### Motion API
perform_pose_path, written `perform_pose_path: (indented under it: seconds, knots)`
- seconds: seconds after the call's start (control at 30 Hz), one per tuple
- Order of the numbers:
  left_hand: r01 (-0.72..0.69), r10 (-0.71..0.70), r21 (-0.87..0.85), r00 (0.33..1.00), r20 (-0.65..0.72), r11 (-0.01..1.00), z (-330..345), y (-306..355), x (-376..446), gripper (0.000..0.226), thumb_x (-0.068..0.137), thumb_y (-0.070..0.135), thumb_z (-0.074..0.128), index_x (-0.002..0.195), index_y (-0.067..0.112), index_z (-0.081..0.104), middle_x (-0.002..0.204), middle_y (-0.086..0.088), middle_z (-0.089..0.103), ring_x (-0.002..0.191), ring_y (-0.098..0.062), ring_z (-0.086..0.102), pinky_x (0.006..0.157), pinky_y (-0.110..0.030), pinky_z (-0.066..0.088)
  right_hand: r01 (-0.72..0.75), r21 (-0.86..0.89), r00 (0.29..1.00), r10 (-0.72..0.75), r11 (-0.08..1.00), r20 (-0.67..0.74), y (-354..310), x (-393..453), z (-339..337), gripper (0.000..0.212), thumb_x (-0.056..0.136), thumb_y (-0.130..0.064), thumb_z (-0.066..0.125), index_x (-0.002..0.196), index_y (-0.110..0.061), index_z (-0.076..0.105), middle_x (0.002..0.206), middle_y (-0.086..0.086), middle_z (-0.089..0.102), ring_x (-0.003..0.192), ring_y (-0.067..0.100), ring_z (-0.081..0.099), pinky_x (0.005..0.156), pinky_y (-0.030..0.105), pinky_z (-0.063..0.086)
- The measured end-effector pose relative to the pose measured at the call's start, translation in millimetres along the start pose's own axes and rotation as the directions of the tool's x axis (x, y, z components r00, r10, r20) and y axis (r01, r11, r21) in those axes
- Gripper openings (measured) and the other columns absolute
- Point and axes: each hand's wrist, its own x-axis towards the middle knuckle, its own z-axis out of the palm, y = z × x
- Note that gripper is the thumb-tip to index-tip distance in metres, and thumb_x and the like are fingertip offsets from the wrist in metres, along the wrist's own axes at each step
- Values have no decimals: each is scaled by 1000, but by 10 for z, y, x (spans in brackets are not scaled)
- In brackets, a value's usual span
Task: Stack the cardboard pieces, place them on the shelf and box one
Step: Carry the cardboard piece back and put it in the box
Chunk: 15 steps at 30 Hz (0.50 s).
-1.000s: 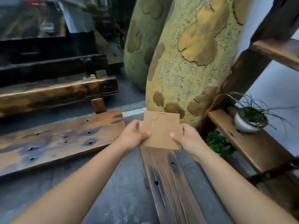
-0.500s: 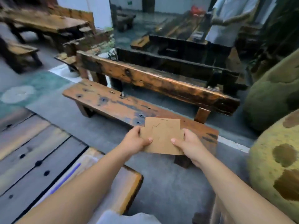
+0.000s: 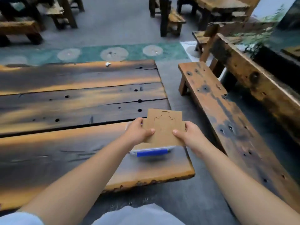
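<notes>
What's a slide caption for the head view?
Both hands, left and right, hold cardboard above a clear box on the table.

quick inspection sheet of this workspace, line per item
surface: dark plank table with orange streaks and knot holes.
job's things: cardboard piece, flat with cut outlines, held above the table's right end; clear box with blue latch lies on the table under it, mostly hidden.
clutter: small white scrap near the table's far edge.
grippers: left hand and right hand each pinch a side edge of the cardboard, thumbs on top.
cables: nothing seen.
surroundings: wooden bench to the right, more benches beyond, grey floor with a green strip.
</notes>
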Motion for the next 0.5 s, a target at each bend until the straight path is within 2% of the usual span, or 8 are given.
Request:
perform_pose_path:
  seconds: [0.07, 0.1, 0.13, 0.2, 0.27, 0.4, 0.5]
  knots:
    - [9, -10, -21, 998, -58, 1000, -154, -125, -61, 24, 79, 21, 76, 93, 22, 57, 88, 8, 66, 73, -4, 66, 53, -16, 51, 25, 18, 998, -26, 1000, 62, -30, 70, 182, 20, 87, -8, 69, 101, -19, 61, 95, -4, 68, 83, 5, 66, 65, 18, 53]
    - [17, -20, -43, 997, -73, 999, -202, -169, -79, 24, 79, 20, 76, 92, 23, 56, 88, 9, 65, 73, -3, 65, 51, -16, 50, 29, 26, 995, -31, 999, 91, -46, 96, 254, 22, 87, -6, 68, 106, -15, 61, 95, -4, 69, 82, 4, 66, 63, 15, 53]
    - [30, -35, -58, 996, -87, 998, -251, -221, -104, 24, 80, 18, 76, 92, 22, 55, 88, 9, 64, 73, -4, 65, 52, -17, 51, 26, 28, 993, -29, 999, 118, -58, 113, 338, 24, 87, -5, 67, 109, -13, 61, 97, -2, 70, 85, 7, 67, 66, 18, 55]
    - [41, -48, -69, 994, -102, 997, -317, -294, -102, 25, 81, 17, 75, 97, 20, 56, 88, 9, 64, 75, -7, 66, 55, -22, 53, 19, 12, 990, -20, 1000, 137, -72, 172, 457, 25, 87, -5, 67, 110, -12, 62, 104, 6, 71, 93, 19, 69, 80, 35, 58]
    - [44, -53, -87, 993, -106, 995, -366, -333, -78, 27, 81, 17, 75, 101, 19, 57, 88, 10, 63, 76, -7, 66, 55, -22, 53, 5, 11, 991, -7, 1000, 136, -73, 234, 534, 25, 86, -7, 68, 110, -11, 63, 106, 8, 70, 96, 23, 68, 83, 42, 58]
    - [61, -73, -107, 991, -114, 992, -415, -433, 39, 25, 80, 19, 75, 96, 23, 56, 90, 10, 63, 81, -9, 66, 62, -26, 55, -19, -32, 991, 23, 999, 135, -95, 354, 622, 26, 87, -15, 70, 108, -25, 60, 97, -11, 67, 88, 9, 65, 59, 21, 53]
    - [65, -73, -82, 993, -97, 994, -455, -425, 185, 27, 80, 20, 76, 97, 22, 54, 91, 9, 62, 87, -14, 66, 77, -37, 57, -38, -45, 993, 43, 998, 114, -141, 443, 660, 25, 87, -18, 69, 103, -33, 56, 96, -14, 64, 87, 7, 64, 53, 16, 49]
